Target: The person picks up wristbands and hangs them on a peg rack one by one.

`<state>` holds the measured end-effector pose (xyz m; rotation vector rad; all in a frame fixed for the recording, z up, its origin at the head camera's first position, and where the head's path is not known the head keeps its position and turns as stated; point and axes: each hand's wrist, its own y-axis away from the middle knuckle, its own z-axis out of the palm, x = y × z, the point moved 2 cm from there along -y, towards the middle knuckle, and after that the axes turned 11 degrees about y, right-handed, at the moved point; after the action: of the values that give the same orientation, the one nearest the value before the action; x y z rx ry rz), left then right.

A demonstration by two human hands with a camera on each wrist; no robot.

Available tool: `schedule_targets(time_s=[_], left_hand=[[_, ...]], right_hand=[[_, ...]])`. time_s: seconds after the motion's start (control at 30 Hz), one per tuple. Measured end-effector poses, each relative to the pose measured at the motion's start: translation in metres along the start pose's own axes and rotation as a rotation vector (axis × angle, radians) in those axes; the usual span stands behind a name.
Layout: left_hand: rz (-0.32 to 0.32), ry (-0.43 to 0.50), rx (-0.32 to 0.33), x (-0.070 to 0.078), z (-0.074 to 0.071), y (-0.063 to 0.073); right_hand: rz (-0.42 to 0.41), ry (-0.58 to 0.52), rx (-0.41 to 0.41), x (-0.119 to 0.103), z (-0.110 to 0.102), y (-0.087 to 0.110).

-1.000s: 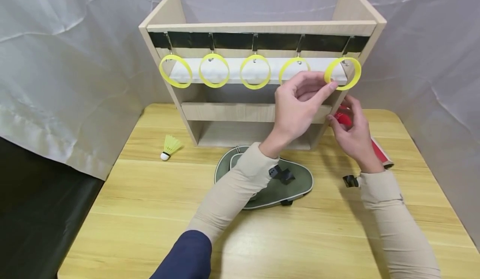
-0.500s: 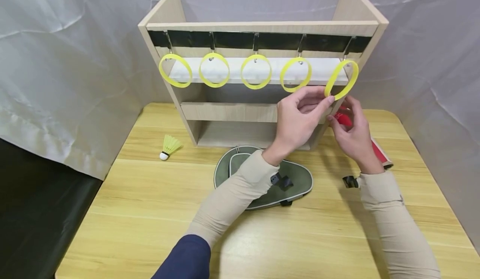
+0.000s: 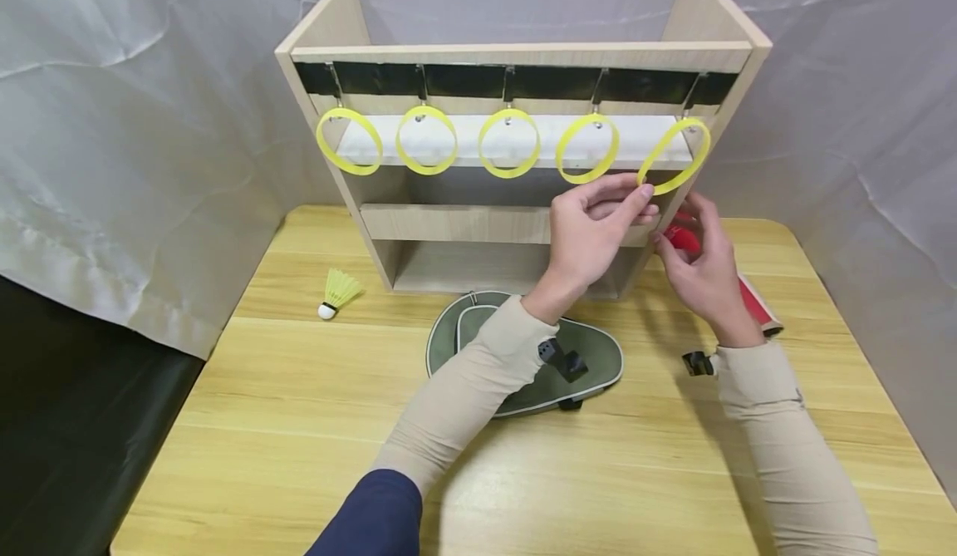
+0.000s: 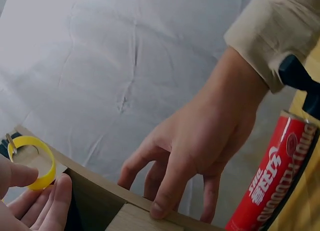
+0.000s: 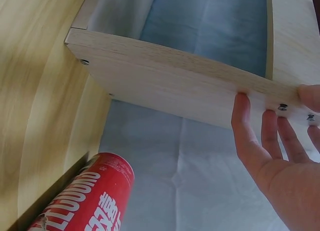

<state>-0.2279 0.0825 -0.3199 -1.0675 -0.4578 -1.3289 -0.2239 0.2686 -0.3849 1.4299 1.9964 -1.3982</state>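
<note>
Thumb and fingertips of my left hand (image 3: 586, 236) pinch the lower left edge of a thin yellow ring (image 3: 680, 183) at the rightmost hook of a pale wooden rack (image 3: 449, 223). The ring slants, its upper right part at the hook. The left wrist view shows the fingers on the ring from close by. My right hand (image 3: 703, 265) grips the rack's right side panel (image 5: 175, 86); its thumb lies on the front edge and the fingers on the outer face. From the other hooks hang several more yellow rings (image 3: 511, 175).
A red tube (image 4: 275, 176) with white lettering lies right of the rack, partly behind my right hand in the head view. In front is a green zipped bag (image 3: 591, 355), under my left forearm. A yellow shuttlecock (image 3: 340, 292) lies to the left on the wooden table (image 3: 299, 440).
My left hand has drawn the pinched ring down and slightly left, turning it to a slant. The neighbouring ring shows whole now. My right hand has stayed on the panel.
</note>
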Motion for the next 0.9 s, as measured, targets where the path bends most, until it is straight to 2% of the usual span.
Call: schedule_targets(time_s=[0.17,0.47,0.7,0.9], left_hand=[[-0.085,0.112,0.041,-0.003,0.000,-0.003],[-0.116,0.168,0.042,-0.004,-0.001,-0.005],[-0.117,0.110,0.008,-0.002,-0.010,0.000],[-0.113,0.061,-0.001,-0.001,-0.022,0.006]], right_hand=[[-0.003,0.012,-0.008,0.002,0.000,0.001],[-0.006,0.011,-0.010,0.002,-0.001,0.000],[-0.008,0.039,-0.007,0.000,-0.001,0.000],[0.004,0.010,-0.006,0.002,0.000,0.000]])
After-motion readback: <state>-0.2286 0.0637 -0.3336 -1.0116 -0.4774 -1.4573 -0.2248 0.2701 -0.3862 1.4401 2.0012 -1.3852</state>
